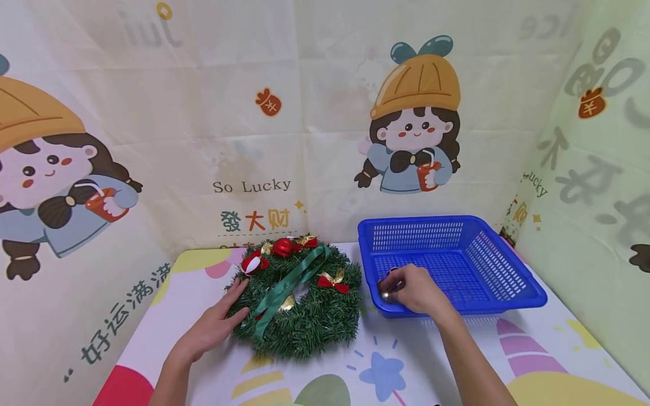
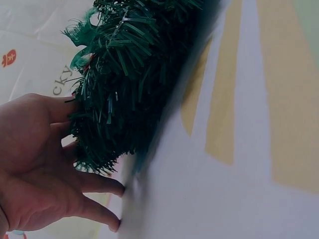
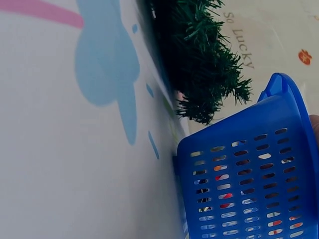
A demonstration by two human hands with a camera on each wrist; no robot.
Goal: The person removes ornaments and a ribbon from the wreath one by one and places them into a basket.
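Observation:
A green artificial Christmas wreath (image 1: 325,316) lies on the table, trimmed with a green ribbon (image 1: 291,279), a red ball (image 1: 283,247) and red-and-gold bows (image 1: 333,282). My left hand (image 1: 215,321) touches its left side with spread, fairly straight fingers; the left wrist view shows the fingertips at the needles and table. Inside the near left corner of a blue plastic basket (image 1: 508,307), my right hand (image 1: 413,288) has curled fingers and pinches a small shiny ball (image 1: 385,296). Part of the ball is covered by the fingers. Blurry red and white items show through the basket's slots in the right wrist view.
The basket stands right of the wreath, its raised rim (image 1: 452,219) close to the back wall. A printed cloth (image 1: 325,113) hangs behind and along both sides. The tabletop (image 1: 431,366) has a colourful cartoon pattern.

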